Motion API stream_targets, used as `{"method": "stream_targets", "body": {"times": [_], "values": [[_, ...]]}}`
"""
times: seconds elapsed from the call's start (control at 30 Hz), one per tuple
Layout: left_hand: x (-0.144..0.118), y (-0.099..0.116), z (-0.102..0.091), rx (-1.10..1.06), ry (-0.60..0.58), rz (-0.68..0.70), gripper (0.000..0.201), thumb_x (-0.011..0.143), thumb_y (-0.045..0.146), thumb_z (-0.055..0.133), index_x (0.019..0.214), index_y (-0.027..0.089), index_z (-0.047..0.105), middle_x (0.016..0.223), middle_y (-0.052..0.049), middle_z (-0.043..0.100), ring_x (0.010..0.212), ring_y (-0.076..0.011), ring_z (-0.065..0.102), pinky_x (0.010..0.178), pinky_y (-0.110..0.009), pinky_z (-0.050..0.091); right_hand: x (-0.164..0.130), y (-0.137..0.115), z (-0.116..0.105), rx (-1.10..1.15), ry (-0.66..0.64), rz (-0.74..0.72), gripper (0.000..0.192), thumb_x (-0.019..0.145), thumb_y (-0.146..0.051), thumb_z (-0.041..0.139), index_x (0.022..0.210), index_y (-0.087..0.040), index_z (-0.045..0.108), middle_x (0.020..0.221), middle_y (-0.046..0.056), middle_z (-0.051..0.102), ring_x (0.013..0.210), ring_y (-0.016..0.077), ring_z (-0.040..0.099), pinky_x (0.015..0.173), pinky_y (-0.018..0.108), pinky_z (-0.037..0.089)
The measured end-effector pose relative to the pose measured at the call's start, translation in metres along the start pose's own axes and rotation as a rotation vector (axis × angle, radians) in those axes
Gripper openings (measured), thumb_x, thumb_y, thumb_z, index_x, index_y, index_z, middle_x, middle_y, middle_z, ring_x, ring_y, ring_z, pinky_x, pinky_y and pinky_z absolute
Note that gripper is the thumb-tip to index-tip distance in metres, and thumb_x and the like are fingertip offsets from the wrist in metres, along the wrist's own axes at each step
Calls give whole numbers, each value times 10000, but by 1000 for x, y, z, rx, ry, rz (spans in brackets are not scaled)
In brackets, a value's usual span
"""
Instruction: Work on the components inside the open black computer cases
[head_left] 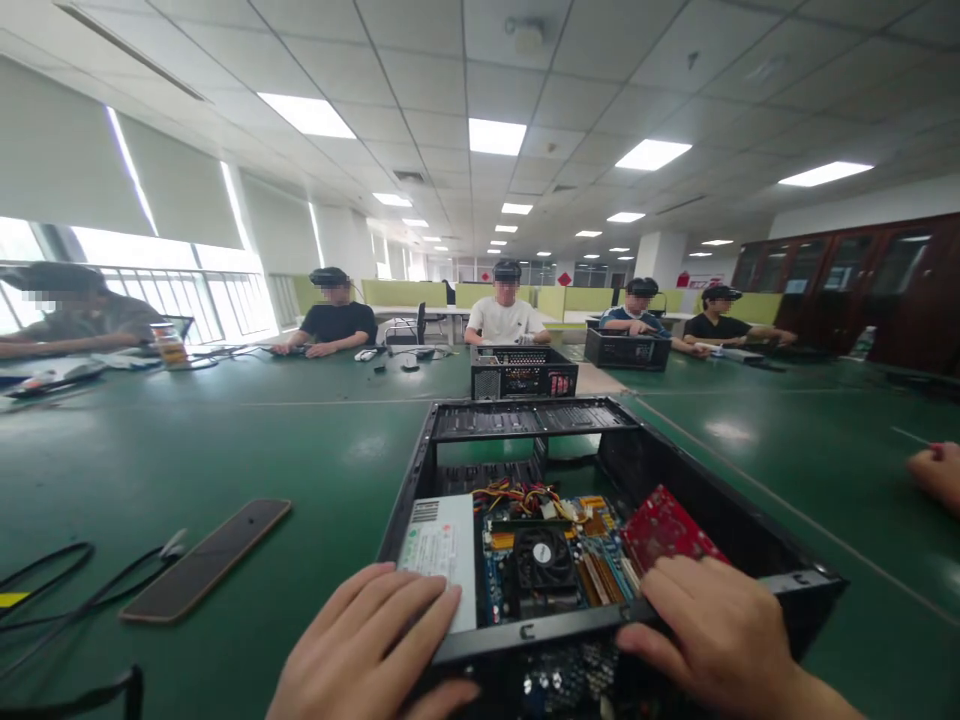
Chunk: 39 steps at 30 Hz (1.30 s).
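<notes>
A black computer case lies open before me, its inside showing. My left hand grips the near rim on the left, fingers over the silver power supply and thumb outside. On the right, my right hand is closed over the same rim, thumb on the outer face. A red circuit card sits tilted just beyond those fingers; its near end is hidden, and whether they touch it I cannot tell. Between my hands are a black cooling fan and the blue motherboard. Coloured cables bunch behind the fan.
On the green table, a phone-like dark slab and black cables lie left. Another open case stands ahead. Several people sit around the table. At the right edge a co-worker's hand holds a screwdriver.
</notes>
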<state>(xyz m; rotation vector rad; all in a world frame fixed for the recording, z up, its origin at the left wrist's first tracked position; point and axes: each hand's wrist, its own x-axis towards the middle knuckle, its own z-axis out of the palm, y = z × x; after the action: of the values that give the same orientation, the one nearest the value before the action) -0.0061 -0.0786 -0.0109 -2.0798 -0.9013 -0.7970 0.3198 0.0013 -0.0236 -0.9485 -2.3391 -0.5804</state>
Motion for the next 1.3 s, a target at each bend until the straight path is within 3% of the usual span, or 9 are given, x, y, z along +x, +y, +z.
{"method": "stream_targets", "body": {"times": [0.1,0.23,0.33,0.4,0.57,0.83,1.1,1.2,1.3], "values": [[13,-12,32,-71,57,-60,333,738,384,694,1009,198,635,847,-16,714,771,-178,627,828,-354,481,19,20,38,-98,31,-16,457,843,-602,434,610,-228,556,575,31,565,567,167,486,598,326,230],[38,-66,96,5,-65,-174,294,801,445,610,966,204,638,899,-30,698,835,-203,591,797,-369,449,92,52,84,-76,-82,100,493,911,-564,312,703,-194,564,710,49,616,689,183,506,664,321,241],[51,-107,143,58,-152,-341,319,841,490,530,982,223,632,980,-39,688,935,-234,560,842,-402,404,139,66,118,-71,-47,232,468,917,-549,311,776,-194,580,808,52,627,806,210,496,774,350,253],[55,-128,166,62,-183,-383,340,847,515,501,989,232,626,1007,-34,680,972,-240,538,858,-409,381,159,73,138,-66,1,292,450,912,-547,328,810,-198,593,875,60,622,879,223,476,849,377,241],[63,-172,211,74,-234,-391,381,833,551,491,1014,245,626,1043,-35,665,1036,-258,486,870,-414,352,195,93,182,-28,9,337,445,897,-565,349,871,-214,622,1009,65,599,991,237,431,964,410,201],[80,-236,296,102,-243,-649,382,832,520,510,1130,294,587,1173,-57,610,1198,-277,378,930,-431,308,278,137,257,-1,-156,488,482,883,-608,317,1075,-281,616,1291,56,456,1184,268,324,1031,472,136],[107,-307,376,153,-332,-800,449,836,548,473,1196,291,552,1332,-63,497,1251,-348,319,950,-516,306,359,180,325,65,-283,605,565,857,-661,294,1169,-281,573,1366,75,387,1296,319,229,1054,507,101],[121,-325,395,150,-370,-854,493,827,543,488,1247,287,514,1405,-81,414,1291,-382,269,961,-547,307,381,193,339,65,-294,633,615,854,-661,298,1231,-233,528,1389,110,361,1311,338,208,1056,515,100],[122,-320,398,137,-408,-892,640,812,509,524,1378,265,352,1497,-102,247,1334,-392,198,997,-558,283,392,198,341,64,-307,671,694,838,-681,302,1292,-182,464,1431,145,299,1332,354,168,1062,523,85]]}}
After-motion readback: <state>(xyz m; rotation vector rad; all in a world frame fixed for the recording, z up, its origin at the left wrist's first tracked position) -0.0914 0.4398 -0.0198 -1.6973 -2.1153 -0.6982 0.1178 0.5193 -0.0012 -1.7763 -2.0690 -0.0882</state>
